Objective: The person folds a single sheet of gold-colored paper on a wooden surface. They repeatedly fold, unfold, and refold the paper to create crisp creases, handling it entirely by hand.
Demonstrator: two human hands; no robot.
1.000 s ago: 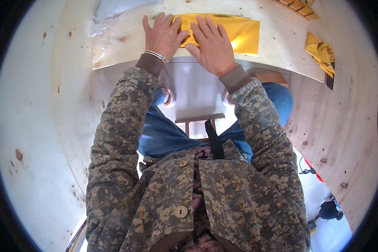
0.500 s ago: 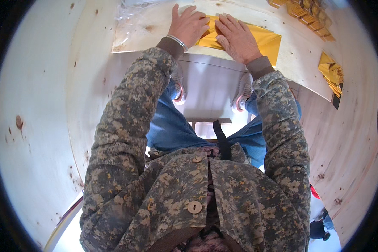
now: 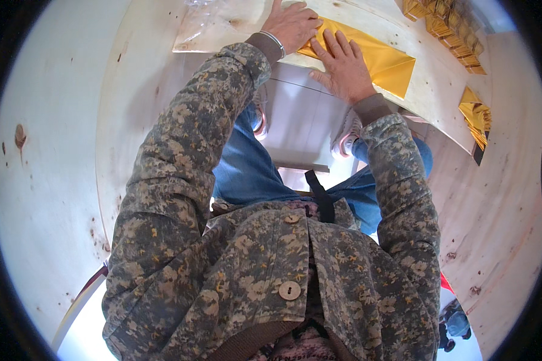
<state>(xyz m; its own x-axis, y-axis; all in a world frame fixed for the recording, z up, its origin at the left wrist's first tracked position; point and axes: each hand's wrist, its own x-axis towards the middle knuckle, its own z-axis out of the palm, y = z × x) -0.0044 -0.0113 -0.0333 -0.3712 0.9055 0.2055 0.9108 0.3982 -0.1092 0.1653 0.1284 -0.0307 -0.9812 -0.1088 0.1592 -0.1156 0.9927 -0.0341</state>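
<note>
A shiny gold sheet (image 3: 388,57), creased and folded, lies on the pale wooden tabletop (image 3: 223,30) at the table's near edge. My left hand (image 3: 292,27) rests on its left end, fingers stretched toward the right. Its thumb side is partly cut off by the upper rim. My right hand (image 3: 345,69) lies flat over the near part of the sheet, fingers spread and pointing away from me, the thumb reaching left past the table edge. Neither hand grasps the sheet; both press on it from above.
Rows of folded gold pieces (image 3: 451,33) stand at the far right. A smaller gold stack (image 3: 476,117) sits at the table's right corner. Crumpled clear plastic (image 3: 205,18) lies at the far left. Wooden panels (image 3: 48,132) rise on both sides. My shoes (image 3: 346,135) are on the floor below.
The view has shifted a little, so the table sits higher and further right. My right hand has slid nearer to me on the gold sheet; my left hand stays at its left end.
</note>
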